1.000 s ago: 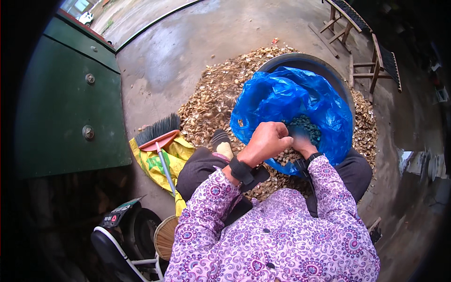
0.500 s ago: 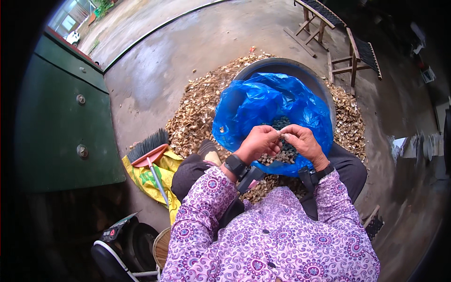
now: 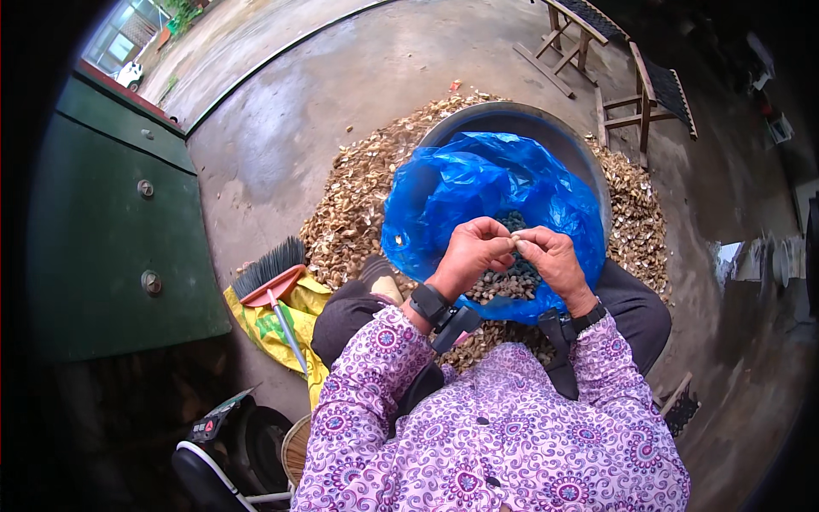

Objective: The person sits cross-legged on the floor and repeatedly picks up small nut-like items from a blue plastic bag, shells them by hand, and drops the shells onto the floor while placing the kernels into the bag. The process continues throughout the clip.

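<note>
Hands met over the blue bag (image 3: pixel 478 192), the left hand (image 3: pixel 471 253) and right hand (image 3: pixel 550 256) brought fingertip to fingertip, both curled and pinching one small pale nut (image 3: pixel 514 243) between them; held that high and close, the nut sat where both thumbs could work at it, though whether it was whole or already split was too small to tell. Bag lay open in the lap, slumped inside a dark round basin (image 3: pixel 520 124) just ahead, its mouth spread wide under the hands, so that anything dropped would likely fall into it; a heap of dark kernels (image 3: pixel 512 282) lay in its bottom, directly beneath the wrists. Shells (image 3: pixel 358 213), pale and broken, were strewn thick over the concrete floor (image 3: pixel 290 145) around the basin on both sides, within easy tossing reach, which I judged to be why they ringed the seat so closely. Knees in dark trousers bracketed the bag and kept it upright; each wrist bore a black strap. To the left, a broom (image 3: pixel 273 282) with a red head rested across a yellow sack (image 3: pixel 277 328), near the heap of shells; a green door (image 3: pixel 111 222) stood beyond; two wooden frames (image 3: pixel 623 77) stood well apart at the far side.
</note>
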Tool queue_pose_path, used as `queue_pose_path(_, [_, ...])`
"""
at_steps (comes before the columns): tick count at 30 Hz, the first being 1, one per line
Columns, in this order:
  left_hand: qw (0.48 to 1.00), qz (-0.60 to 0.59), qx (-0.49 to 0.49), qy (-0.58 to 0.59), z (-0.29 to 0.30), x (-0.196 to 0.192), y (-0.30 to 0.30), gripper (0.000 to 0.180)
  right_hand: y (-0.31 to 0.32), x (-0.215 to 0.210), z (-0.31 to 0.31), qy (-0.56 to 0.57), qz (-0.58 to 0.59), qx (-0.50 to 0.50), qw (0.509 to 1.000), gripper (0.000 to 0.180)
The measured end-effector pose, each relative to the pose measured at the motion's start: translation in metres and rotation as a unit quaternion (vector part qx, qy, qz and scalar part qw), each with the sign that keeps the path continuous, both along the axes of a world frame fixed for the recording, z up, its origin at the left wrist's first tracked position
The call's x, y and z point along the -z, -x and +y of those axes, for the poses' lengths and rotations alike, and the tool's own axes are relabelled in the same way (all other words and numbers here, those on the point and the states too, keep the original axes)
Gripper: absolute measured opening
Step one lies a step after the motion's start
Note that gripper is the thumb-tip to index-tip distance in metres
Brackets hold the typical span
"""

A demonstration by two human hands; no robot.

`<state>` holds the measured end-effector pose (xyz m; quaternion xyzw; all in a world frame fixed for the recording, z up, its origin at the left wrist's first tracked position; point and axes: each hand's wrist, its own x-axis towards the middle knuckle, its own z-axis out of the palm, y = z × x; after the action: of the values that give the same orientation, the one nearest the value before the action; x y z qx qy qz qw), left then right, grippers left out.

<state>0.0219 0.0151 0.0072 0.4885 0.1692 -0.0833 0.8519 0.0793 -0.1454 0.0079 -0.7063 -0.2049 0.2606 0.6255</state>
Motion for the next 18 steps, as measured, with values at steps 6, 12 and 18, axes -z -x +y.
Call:
queue_pose_path(6, [0.996,-0.056,0.023,-0.066,-0.008,0.004,-0.002,0.010,-0.002,0.000,-0.010,0.013,0.010,0.002,1.000,0.019])
queue_pose_path(12, [0.991,-0.058,0.027,-0.114,-0.014,0.007,-0.001,0.011,-0.002,0.003,-0.013,0.039,-0.020,-0.007,0.999,0.020])
queue_pose_path(18, [0.987,-0.036,0.057,-0.147,-0.014,-0.002,0.002,0.011,-0.001,-0.005,-0.014,0.070,-0.086,-0.041,0.993,0.018])
